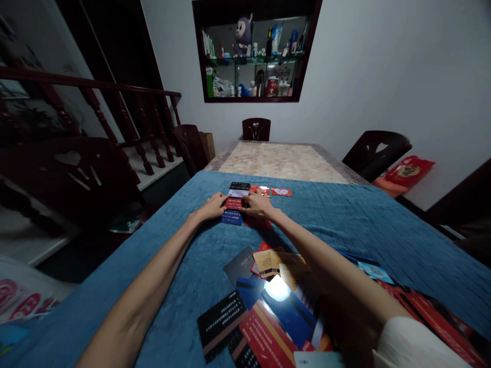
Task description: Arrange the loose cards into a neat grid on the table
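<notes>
My left hand (215, 206) and my right hand (258, 205) are stretched out over the blue cloth, with a red card (233, 204) between them. The left fingertips are on its left edge and the right fingers on its right edge. Just beyond it lie a white card (238, 193) and a black card (240, 185). A blue card (231, 217) lies on the near side. More red cards show behind and under my right hand, partly hidden by it. To their right is a red card with a white heart (282, 192).
A loose pile of cards, including a black card (222, 322) and a shiny blue card (291, 312), spreads under my right forearm. More red cards (433, 317) lie at the right. The blue cloth (184, 286) covers the near table. Chairs (256, 129) stand around it.
</notes>
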`<state>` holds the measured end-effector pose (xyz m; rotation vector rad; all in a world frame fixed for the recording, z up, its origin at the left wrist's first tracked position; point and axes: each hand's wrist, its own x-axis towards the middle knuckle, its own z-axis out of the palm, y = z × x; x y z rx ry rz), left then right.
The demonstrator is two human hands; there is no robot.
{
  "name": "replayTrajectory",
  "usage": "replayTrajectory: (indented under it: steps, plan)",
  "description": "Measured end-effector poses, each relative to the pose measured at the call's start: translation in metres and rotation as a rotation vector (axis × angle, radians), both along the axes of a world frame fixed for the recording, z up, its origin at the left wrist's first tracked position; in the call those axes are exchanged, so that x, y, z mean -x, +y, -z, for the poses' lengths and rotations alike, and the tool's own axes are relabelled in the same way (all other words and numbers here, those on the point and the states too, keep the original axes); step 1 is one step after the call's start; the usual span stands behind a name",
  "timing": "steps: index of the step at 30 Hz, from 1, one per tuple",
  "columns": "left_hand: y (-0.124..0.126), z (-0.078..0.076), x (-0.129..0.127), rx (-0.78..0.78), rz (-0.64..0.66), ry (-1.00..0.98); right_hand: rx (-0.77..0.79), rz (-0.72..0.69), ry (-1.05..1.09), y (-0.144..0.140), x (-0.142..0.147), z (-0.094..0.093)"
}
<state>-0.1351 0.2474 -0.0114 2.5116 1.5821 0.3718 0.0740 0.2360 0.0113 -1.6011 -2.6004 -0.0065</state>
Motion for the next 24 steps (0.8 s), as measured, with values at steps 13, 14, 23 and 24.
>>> replayTrajectory:
  steps: [13, 14, 23, 24]
  plan:
    - [0.0036, 0.0027, -0.0005, -0.056, -0.021, 0.025, 0.012, 0.0, -0.017, -0.003, 0.0019, -0.0064]
    - [0.0035, 0.0024, -0.0009, -0.067, -0.023, 0.026, 0.01, -0.002, -0.018, -0.0029, 0.0021, -0.0063]
    - [0.0011, -0.0007, -0.0035, -0.113, 0.001, 0.009, 0.006, 0.002, -0.028, -0.0029, 0.0027, -0.0074]
    - [0.0009, -0.0006, -0.0036, -0.115, 0.0, 0.014, 0.007, 0.0, -0.029, -0.0033, 0.0027, -0.0079]
